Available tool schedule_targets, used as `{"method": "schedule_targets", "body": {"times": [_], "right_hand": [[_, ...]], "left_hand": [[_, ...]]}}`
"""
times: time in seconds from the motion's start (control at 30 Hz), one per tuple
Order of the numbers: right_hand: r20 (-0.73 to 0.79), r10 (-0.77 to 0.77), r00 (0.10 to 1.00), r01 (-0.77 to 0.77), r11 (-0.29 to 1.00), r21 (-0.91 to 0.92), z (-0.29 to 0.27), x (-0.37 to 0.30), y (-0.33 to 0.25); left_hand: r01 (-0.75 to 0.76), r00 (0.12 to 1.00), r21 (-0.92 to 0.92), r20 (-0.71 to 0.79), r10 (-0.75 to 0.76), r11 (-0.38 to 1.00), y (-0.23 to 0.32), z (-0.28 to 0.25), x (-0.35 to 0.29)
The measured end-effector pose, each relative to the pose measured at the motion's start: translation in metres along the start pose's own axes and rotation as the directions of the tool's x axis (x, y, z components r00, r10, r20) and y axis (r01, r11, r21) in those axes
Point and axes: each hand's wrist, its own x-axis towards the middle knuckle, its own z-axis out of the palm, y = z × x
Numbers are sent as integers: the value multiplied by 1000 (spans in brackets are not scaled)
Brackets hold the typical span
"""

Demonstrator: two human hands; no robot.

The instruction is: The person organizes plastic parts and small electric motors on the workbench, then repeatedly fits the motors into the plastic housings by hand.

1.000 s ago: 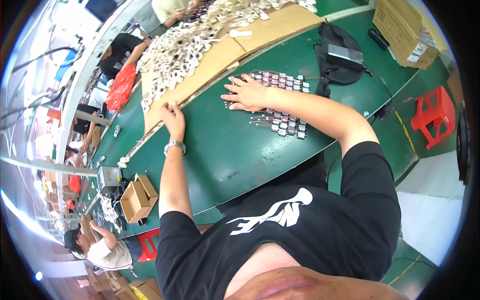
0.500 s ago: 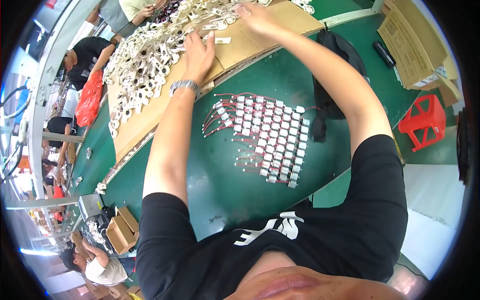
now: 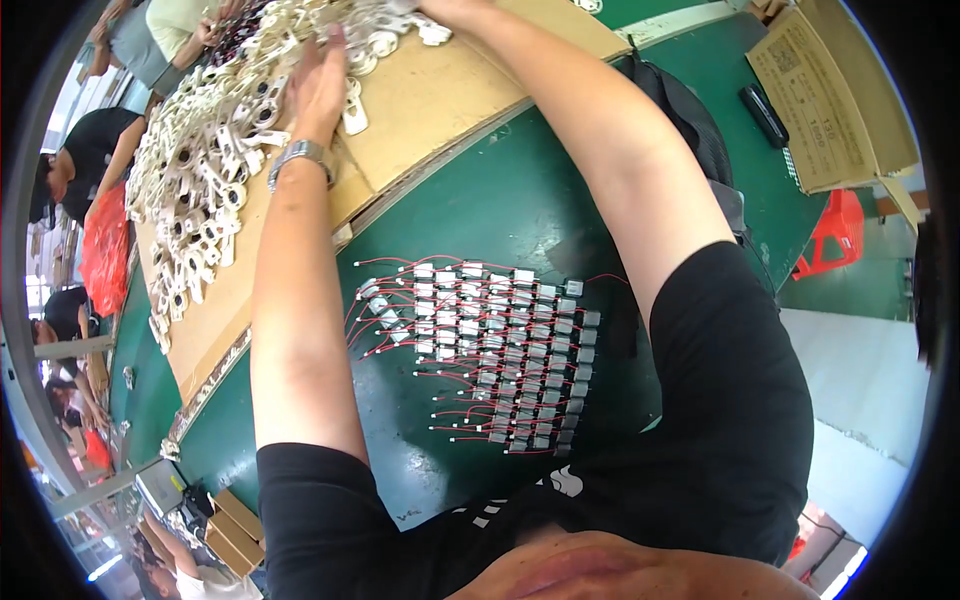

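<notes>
A wide heap of white plastic housings (image 3: 205, 165), many with a dark round opening, spreads over a flattened cardboard sheet (image 3: 420, 105). My left hand (image 3: 318, 92), with a metal-band watch on its wrist, lies against the near side of this heap. Its fingers are stretched out, and one loose housing (image 3: 354, 108) lies just to their right. Farther off, my right hand (image 3: 440, 8) reaches the heap's far right at the picture's upper edge. Its fingers are cut off and blurred there, so what they touch is hidden.
Rows of small silver motor-like blocks (image 3: 500, 340) with red wires lie on the green table (image 3: 540, 200) between my forearms. A black bag (image 3: 685, 110), a black case (image 3: 765, 115) and an open carton (image 3: 820, 100) are at right. Co-workers sit at left, near a red bag (image 3: 104, 255).
Both hands have moved left and farther away, along with the heap in the picture. The view has shifted, so the silver blocks appear lower. My right hand has partly left the picture.
</notes>
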Motion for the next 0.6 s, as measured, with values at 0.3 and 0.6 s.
{"method": "schedule_targets", "body": {"times": [0.3, 0.6], "right_hand": [[-236, -741, 629, 715, 670, -199, -26, -64, -9], [-249, 361, 899, -429, 841, -328, -165, 42, 144]], "left_hand": [[7, 998, -293, -50, -23, 956, -10, 0, 9], [-66, 997, -270, -63, 50, 961, 21, 12, -9]]}}
